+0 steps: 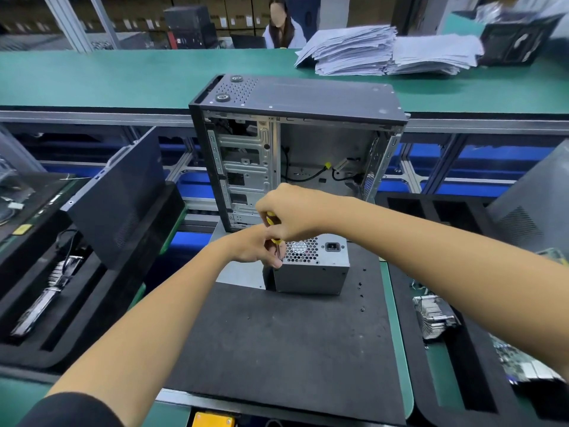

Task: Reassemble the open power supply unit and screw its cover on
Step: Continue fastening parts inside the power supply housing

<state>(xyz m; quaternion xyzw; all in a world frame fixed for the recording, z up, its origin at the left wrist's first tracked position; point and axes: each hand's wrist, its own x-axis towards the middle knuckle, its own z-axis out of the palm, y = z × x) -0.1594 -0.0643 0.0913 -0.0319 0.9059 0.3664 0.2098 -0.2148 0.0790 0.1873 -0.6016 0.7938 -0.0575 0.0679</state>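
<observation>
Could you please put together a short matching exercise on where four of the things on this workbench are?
Things
1. power supply unit
2. screwdriver
3. computer case
4. stacks of paper

Places
A. standing open-sided behind the black mat
B. on the far green bench
C. held over the top left corner of the grey box by the right hand
D. on the black foam mat, with its vent grille and power socket facing up

Pairs: 1-D, 2-C, 3-A, 4-B
</observation>
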